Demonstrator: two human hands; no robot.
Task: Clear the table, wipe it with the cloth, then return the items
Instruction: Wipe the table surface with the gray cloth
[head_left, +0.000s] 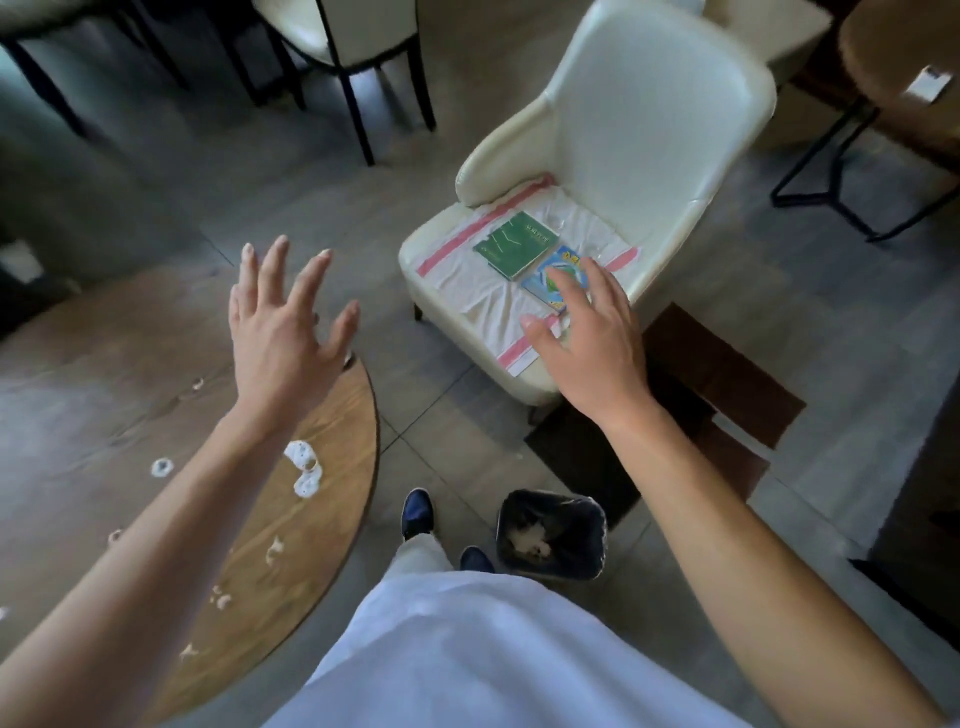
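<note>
left hand (280, 338) fingers spread wide, empty, over bench (332, 467) edge | right hand (592, 332) splayed, hovering above blue book (553, 283) | cloth (493, 280) flat on chair (623, 171) seat, green book (517, 243) on top | foam blobs (304, 467) near bench's right edge

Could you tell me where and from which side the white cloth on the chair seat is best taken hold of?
Probably its near corner with the pink stripe, at the seat's front edge. The cloth lies flat under a green book and a blue book, so come from the front, below the right hand, after lifting both books off.
</note>
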